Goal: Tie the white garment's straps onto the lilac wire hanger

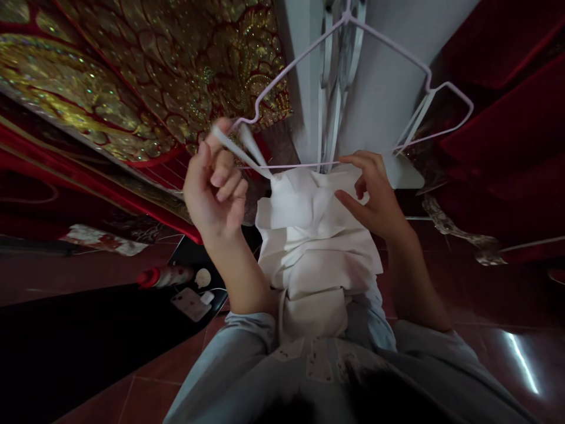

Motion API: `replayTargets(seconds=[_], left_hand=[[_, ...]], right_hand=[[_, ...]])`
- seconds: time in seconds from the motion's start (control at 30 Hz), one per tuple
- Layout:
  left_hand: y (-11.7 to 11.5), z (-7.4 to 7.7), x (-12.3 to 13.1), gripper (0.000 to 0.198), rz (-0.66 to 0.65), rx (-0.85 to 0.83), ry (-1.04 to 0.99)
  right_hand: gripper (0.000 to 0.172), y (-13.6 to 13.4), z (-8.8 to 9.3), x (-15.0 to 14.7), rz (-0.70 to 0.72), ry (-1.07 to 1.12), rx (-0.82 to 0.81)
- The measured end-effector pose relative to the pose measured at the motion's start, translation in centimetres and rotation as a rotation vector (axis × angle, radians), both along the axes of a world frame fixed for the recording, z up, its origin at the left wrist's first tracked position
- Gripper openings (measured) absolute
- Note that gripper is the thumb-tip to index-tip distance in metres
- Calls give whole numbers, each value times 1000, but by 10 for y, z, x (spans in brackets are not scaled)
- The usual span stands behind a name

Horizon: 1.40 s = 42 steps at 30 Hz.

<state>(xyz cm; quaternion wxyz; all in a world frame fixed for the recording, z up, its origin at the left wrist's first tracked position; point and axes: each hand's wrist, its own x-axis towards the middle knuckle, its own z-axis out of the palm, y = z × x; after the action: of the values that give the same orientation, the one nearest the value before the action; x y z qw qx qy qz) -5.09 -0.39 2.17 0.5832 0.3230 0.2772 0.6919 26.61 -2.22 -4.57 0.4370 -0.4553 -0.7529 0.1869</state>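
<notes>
A pale pink clothes hanger [304, 52] hangs in front of me, with a white garment [318, 235] below its bottom bar. My left hand [218, 188] is at the hanger's left end, fingers curled, a thin white strap [241, 154] of the garment caught on its raised index finger. Another strap [415, 121] loops over the hanger's right end. At the garment's upper right edge, my right hand [373, 191] has its thumb and index finger apart. Its index fingertip is at the bottom bar; whether it touches is unclear.
Gold-sequined red garments [145, 70] hang on the left, dark red ones [507, 123] on the right. White metal bars [326, 100] stand behind the hanger. A red-capped bottle [165, 277] and a phone [192, 303] lie on a black surface at lower left.
</notes>
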Motion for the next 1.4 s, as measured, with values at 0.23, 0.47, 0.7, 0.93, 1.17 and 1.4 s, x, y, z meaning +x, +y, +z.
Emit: replayTargets(seconds=[0.23, 0.47, 0.7, 0.93, 1.17, 1.4], left_hand=[[3, -37, -11, 29, 365, 0, 98], [-2, -38, 37, 48, 318, 23, 115], [-2, -31, 45, 61, 395, -2, 83], [2, -27, 42, 61, 389, -60, 68], [2, -29, 37, 60, 390, 3, 122], [0, -34, 42, 56, 363, -39, 153]], right_hand=[[52, 1, 5, 2, -18, 41, 46], [48, 4, 6, 11, -1, 194, 111], [34, 20, 27, 41, -310, 573, 14], [37, 41, 57, 55, -159, 702, -10], [39, 62, 9, 78, -571, 901, 518], [36, 33, 4, 36, -308, 401, 261]])
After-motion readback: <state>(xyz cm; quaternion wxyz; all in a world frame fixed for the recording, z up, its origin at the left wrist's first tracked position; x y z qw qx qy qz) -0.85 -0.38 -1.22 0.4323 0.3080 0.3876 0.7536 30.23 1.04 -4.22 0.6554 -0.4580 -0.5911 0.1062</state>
